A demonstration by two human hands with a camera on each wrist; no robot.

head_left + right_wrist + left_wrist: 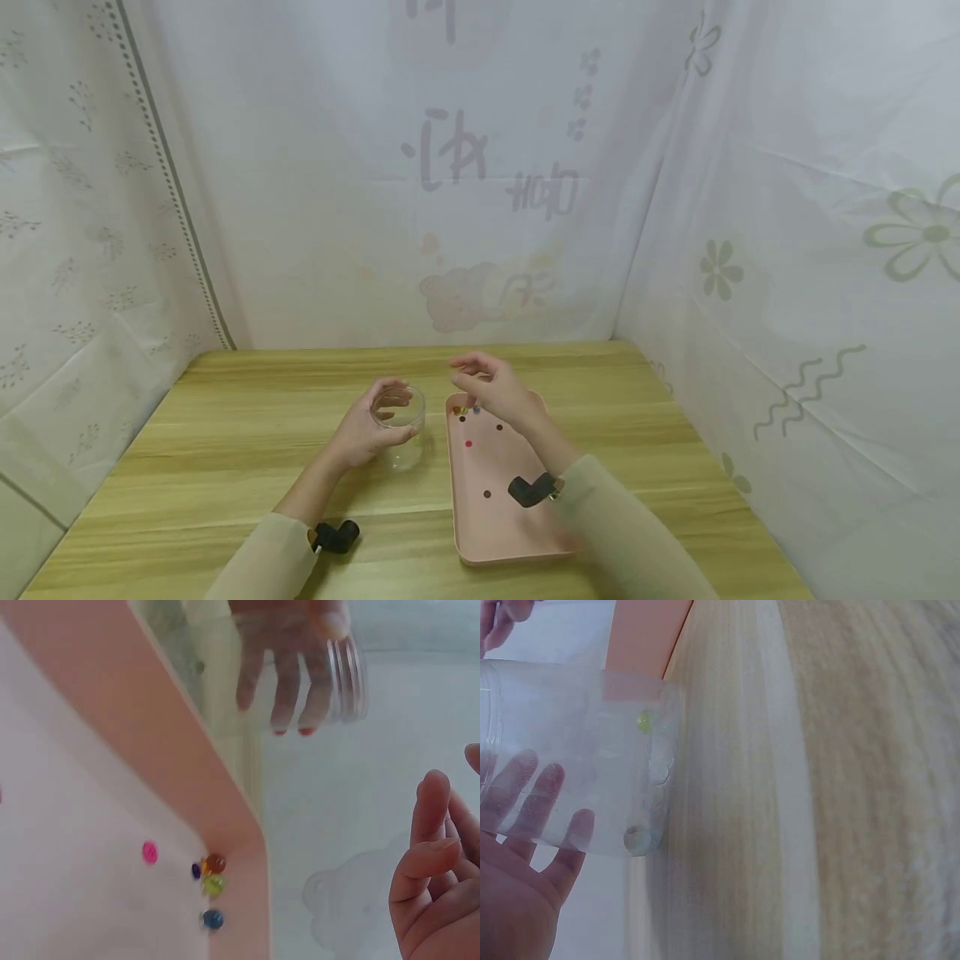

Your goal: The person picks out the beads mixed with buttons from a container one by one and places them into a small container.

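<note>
My left hand holds a clear jar round its side, left of the pink tray. Near the jar's bottom, in the left wrist view, lie a yellow-green bead and a pale grey bead. Over the tray's far end hovers my right hand, its fingers loosely bent with nothing visible between them. In the tray's far corner sit a brown bead, a yellow-green bead and a blue bead. A flat-looking pink piece lies apart from them.
Several small dark round pieces, one of them near the tray's middle, are scattered in it. Tray and jar are on a wood-grain table. White printed curtains stand behind and at both sides.
</note>
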